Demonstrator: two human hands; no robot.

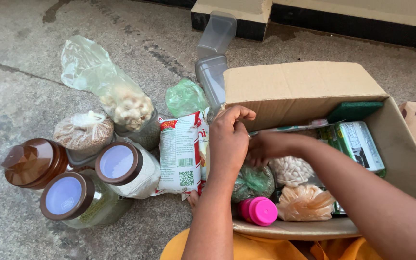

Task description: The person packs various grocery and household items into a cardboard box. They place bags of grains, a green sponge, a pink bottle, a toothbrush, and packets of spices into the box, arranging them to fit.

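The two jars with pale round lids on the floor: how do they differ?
The nearer jar holds greenish contents; the farther jar holds white contents. The nearer jar stands closer to the camera, the farther jar beside the printed packet. Both have brown-rimmed lids and lean similarly.

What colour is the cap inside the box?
Bright pink; the cap shows best in the head view.

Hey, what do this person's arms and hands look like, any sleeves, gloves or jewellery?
Both arms are bare as far as the picture shows: no sleeves, no gloves. The left hand and right hand show no rings, watch or bracelet on the parts in view. Orange cloth shows at the bottom edge, below the arms, seemingly the person's clothing.
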